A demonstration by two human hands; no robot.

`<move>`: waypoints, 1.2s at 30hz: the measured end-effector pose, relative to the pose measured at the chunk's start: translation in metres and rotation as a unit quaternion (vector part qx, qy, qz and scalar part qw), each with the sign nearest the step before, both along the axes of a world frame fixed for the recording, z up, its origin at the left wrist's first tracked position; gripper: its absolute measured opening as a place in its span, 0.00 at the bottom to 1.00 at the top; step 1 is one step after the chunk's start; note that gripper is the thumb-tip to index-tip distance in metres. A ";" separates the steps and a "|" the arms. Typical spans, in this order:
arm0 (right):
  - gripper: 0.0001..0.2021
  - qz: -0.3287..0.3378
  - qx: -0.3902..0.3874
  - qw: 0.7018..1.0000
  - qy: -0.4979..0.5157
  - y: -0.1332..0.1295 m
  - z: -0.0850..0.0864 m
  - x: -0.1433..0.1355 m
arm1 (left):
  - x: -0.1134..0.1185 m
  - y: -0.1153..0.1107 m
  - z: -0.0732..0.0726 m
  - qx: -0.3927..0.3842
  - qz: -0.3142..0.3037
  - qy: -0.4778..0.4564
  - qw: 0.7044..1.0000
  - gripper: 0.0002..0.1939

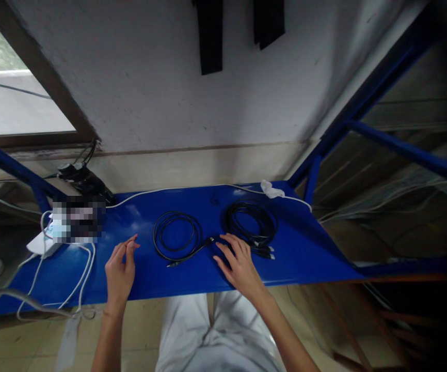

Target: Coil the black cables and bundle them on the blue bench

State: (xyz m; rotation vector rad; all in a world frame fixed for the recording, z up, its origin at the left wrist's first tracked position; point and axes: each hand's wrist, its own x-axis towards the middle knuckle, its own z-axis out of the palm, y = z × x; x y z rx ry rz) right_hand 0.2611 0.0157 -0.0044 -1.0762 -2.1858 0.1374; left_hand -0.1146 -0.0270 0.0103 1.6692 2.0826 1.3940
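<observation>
A single black cable (177, 233) lies loosely coiled on the blue tabletop (146, 281), with a plug (208, 241) at its right end and another plug (173, 264) at the front. My right hand (241, 263) is open, fingers spread, just right of that right plug; whether it touches the table I cannot tell. Behind it sits a thicker bundle of black cables (250, 219), its several plug ends partly hidden by the hand. To the left of the single coil, my left hand (121, 266) is held with thumb and fingertips pinched together; anything between them is too small to make out.
A white power strip (45, 245) with white cords stands at the left, beside a blurred-out patch. A black object (84, 181) leans behind it. One white cord (169, 188) runs along the back edge by the wall. Blue metal frame bars (313, 178) rise at both sides.
</observation>
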 end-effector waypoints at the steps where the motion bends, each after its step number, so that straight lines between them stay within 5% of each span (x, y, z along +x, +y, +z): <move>1: 0.20 -0.006 0.002 1.000 0.005 0.000 -0.002 0.004 | 0.000 -0.001 -0.001 -0.001 0.005 -0.016 1.000 0.21; 9: 0.18 0.050 -0.049 0.988 0.141 -0.016 0.011 -0.026 | 0.058 -0.014 0.017 0.024 -0.025 -0.132 0.991 0.18; 12: 0.19 0.113 -0.153 0.948 0.255 -0.024 0.023 -0.055 | 0.093 -0.021 0.029 -0.014 -0.100 -0.218 0.971 0.17; 16: 0.10 0.153 -0.249 0.889 0.351 -0.029 0.033 -0.078 | 0.125 -0.025 0.034 -0.061 -0.161 -0.384 0.907 0.18; 25: 0.13 0.162 -0.387 0.794 0.440 -0.032 0.019 -0.070 | 0.129 -0.036 0.020 -0.152 -0.197 -0.440 0.863 0.17; 36: 0.10 0.136 -0.363 0.804 0.451 -0.028 0.008 -0.074 | 0.129 -0.031 0.029 -0.160 -0.230 -0.433 0.857 0.16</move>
